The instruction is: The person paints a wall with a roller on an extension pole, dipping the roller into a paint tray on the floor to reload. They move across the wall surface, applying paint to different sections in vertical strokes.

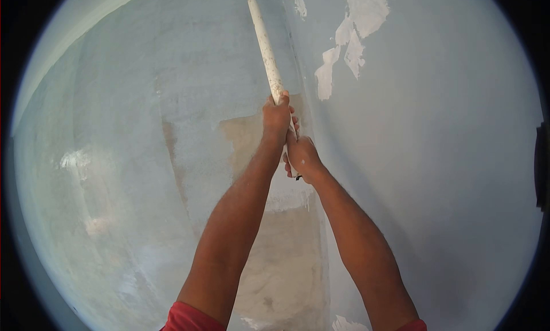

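Note:
A long white pole (264, 44), speckled with brownish marks, slants up and slightly left in front of the wall. My left hand (277, 118) is closed around it, thumb pointing up along the shaft. Just below and to the right, my right hand (302, 154) grips the pole's lower part, its fingers wrapped round. The pole's bottom end shows under the right hand. At the top edge of the view the pole narrows to a dark tip, and whatever it may carry beyond that is out of sight.
A grey-blue wall (114, 96) with bare brownish patches (281, 256) fills the left and middle. It meets a smoother bluish wall (435, 130) in a corner right of the pole. White filler patches (366, 10) mark that right wall. A dark object (540, 168) sits at the right edge.

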